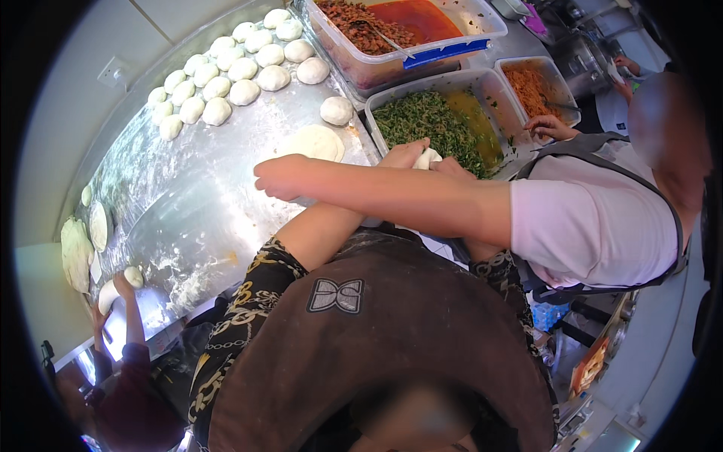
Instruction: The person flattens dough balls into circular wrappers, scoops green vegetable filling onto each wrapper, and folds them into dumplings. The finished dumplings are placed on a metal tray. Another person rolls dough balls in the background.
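My left hand (404, 154) and my right hand (455, 168) grip a white piece of dough (427, 160) between them, at the near edge of a plastic tub (370, 107) of chopped green filling (421, 121). A co-worker's forearm (406, 189) crosses above my arms and hides part of them. That person's fist-like hand (282, 176) is beside a flattened dough disc (316, 144) on the floury metal worktop (197, 198). Just beyond the disc sits a round dough ball (337, 110). Whether filling is inside my dough is hidden by my fingers.
Rows of dough balls (243, 69) sit at the back. Tubs of red minced filling (361, 28) and orange shredded filling (528, 90) stand right. The co-worker's other hand (552, 127) is by the orange tub. At far left, another person's hand (124, 285) touches a dough roll (110, 295).
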`<state>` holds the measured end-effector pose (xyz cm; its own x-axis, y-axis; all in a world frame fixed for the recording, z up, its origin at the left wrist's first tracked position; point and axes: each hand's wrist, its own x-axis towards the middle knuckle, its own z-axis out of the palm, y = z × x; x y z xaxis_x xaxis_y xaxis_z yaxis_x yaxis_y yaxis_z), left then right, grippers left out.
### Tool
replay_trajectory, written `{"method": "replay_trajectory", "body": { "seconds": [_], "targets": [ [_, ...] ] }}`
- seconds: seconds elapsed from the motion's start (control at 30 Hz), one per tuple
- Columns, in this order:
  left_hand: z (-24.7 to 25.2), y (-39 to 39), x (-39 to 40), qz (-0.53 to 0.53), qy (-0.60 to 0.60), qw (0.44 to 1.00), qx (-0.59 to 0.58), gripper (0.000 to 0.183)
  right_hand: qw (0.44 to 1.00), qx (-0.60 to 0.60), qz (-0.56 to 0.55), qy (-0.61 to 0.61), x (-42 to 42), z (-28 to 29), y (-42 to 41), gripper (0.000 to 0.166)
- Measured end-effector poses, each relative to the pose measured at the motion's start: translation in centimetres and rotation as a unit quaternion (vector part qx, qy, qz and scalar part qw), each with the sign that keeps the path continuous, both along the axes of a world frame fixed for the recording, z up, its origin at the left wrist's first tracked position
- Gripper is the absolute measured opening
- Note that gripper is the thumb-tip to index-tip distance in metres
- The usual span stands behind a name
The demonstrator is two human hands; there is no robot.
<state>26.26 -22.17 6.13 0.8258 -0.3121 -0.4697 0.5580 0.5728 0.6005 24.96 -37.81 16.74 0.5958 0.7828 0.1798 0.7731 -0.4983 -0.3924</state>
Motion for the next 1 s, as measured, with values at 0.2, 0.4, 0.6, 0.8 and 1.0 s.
{"method": "replay_trajectory", "body": {
  "seconds": [0.2,0.4,0.6,0.8,1.0],
  "targets": [
    [-3.0,0.1,0.4,-0.045,0.02,0.996,-0.071,0.04,0.889,0.189,0.031,0.416,1.4,-5.5,2.8,0.024],
    [-3.7,0.1,0.2,-0.043,0.126,0.975,-0.178,0.045,0.957,0.01,0.276,0.084,-1.9,-16.0,22.0,0.02],
    [-1.1,-0.8,-0.2,-0.015,0.219,0.964,-0.147,0.053,0.853,-0.026,0.502,-0.139,-4.2,-22.3,29.7,0.022],
    [-4.0,-1.3,-0.2,-0.035,0.218,0.972,-0.08,0.063,0.842,-0.238,0.482,-0.048,-6.1,-19.4,31.8,0.02],
    [-6.4,-0.1,-2.8,-0.016,0.092,0.854,-0.512,0.056,0.901,0.18,-0.175,0.354,0.2,-6.7,0.8,0.034]
  ]
}}
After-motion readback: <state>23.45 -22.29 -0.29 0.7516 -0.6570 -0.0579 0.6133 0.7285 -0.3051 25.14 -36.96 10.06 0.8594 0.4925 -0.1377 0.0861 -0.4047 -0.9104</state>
